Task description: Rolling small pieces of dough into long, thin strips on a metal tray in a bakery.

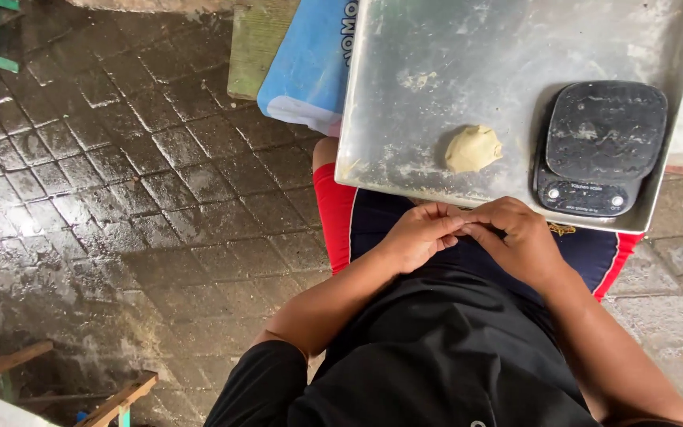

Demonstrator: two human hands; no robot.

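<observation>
Resting in lap, left hand (419, 235) & right hand (518, 237) touch, fingers curled together; can't tell if gripping anything. One dough ball (473, 148) shaped, on metal tray (405, 95) beside black scale (601, 148), w/ nothing on it.

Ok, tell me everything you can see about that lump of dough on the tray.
The dough lump is one small, pale yellowish-beige piece, roughly round but uneven, with folds and creases on top. It looks soft and matte. It lies on the floured metal tray, near the tray's front edge, just left of the black digital scale and apart from it. Nothing touches it but the tray. Both hands are joined below the tray edge, clear of it.
</observation>
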